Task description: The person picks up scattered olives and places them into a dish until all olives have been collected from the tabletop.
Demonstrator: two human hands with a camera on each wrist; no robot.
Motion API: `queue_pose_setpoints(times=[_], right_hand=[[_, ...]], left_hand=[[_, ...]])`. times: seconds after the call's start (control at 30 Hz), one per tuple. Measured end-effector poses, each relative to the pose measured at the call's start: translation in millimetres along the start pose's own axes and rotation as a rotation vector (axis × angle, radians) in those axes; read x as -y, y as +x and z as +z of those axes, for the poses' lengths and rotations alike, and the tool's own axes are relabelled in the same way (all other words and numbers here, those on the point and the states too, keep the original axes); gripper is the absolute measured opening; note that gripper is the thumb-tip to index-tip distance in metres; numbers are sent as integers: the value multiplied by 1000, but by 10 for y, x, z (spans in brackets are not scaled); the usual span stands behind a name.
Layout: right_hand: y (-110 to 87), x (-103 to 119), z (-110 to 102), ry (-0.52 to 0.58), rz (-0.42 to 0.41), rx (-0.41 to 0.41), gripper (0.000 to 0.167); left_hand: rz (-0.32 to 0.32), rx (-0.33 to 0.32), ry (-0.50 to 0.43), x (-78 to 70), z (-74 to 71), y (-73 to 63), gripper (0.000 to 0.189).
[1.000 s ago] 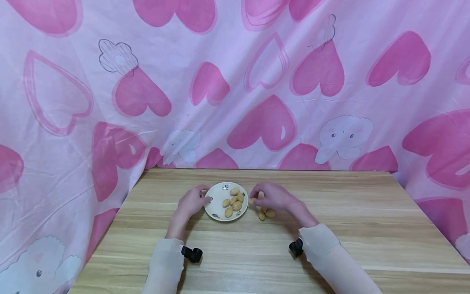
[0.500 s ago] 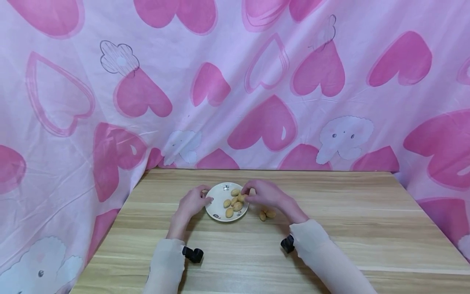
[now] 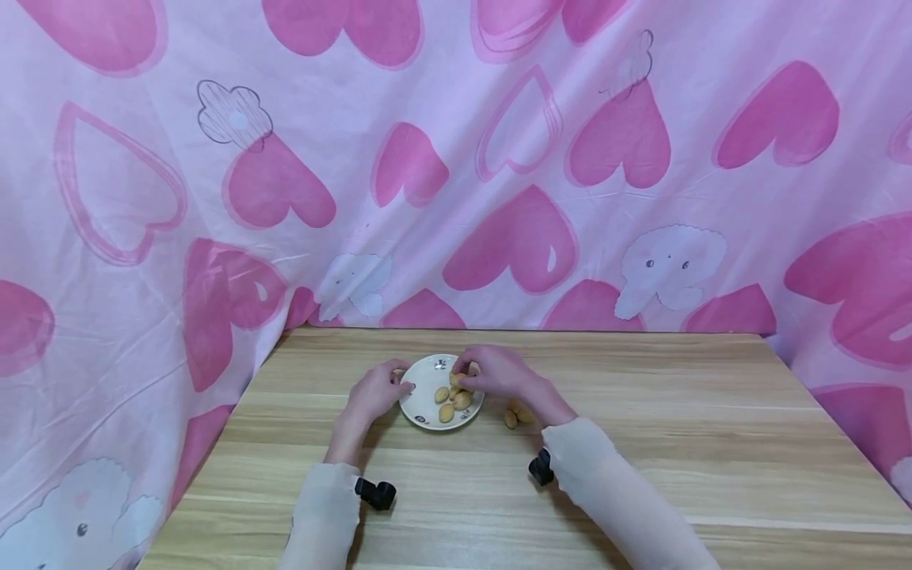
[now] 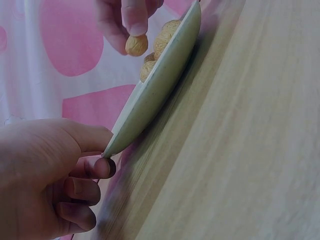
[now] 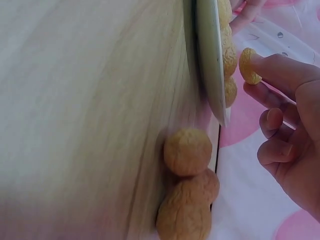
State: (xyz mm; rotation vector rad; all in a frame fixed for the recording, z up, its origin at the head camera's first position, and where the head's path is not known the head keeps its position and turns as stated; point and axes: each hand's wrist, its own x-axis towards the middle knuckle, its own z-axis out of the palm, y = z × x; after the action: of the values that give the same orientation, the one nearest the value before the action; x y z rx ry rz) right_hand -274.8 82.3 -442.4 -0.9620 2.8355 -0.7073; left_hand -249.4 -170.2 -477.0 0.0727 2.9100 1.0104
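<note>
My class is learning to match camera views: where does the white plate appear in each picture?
Head: white plate below centre, seen from above.
Left wrist: plate edge-on, slanting from the top, right of centre, down to the left hand.
Right wrist: plate edge-on, right of centre, cut off by the top border.
Shared landmark: the right hand, near the plate in all three.

Plate markings too small to read, nearest nut cut off in right wrist view

Head view: high, facing forward-down. Wrist views: close, low, facing shared plate from opposite sides.
</note>
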Motion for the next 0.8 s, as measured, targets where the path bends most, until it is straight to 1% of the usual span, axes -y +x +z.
queue_pose_setpoints(times=[0.17, 0.37, 0.5, 0.63, 0.8], right_hand=[[105, 42, 44, -7, -5, 31, 15], [215, 73, 101, -106, -49, 52, 17], [256, 68, 127, -135, -74, 50, 16], [283, 67, 144, -169, -100, 66, 17], [293, 66, 166, -242, -142, 72, 17]], left_hand=[[4, 1, 0, 0, 1, -8, 40], [1, 3, -8, 7, -5, -3, 40], [3, 6, -10, 3, -6, -4, 40], [4, 7, -12, -3, -11, -9, 40], [-1, 13, -15, -4, -13, -6, 41]])
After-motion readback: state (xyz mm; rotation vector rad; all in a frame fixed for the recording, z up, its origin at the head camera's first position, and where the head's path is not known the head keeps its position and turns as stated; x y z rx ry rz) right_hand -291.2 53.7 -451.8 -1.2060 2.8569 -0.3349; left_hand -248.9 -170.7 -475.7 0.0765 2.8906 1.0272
